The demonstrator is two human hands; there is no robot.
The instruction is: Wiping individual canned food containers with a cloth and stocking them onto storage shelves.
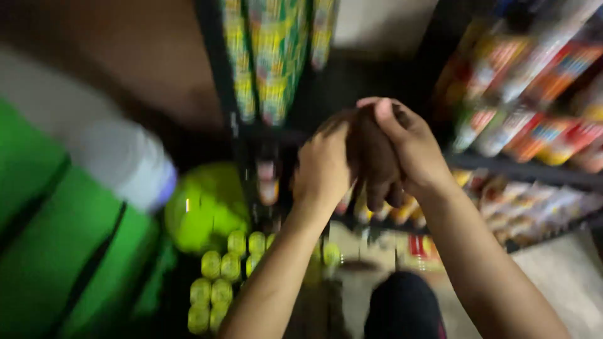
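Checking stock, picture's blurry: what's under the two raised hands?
Below the left hand and right hand lie yellow-green bottle caps and colourful packets; the forearms cover the rest.

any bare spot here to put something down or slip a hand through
Bare floor shows at the lower right, below the snack shelves. The dark gap between the hanging packet strips and the right shelves looks open. Crowded: yellow-green bottle caps at lower left, and both hands, left hand and right hand, clasped together.

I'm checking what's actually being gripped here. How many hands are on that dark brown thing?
2: the left hand on its left side, the right hand wrapped over its right. The dark brown thing is too blurred to identify.
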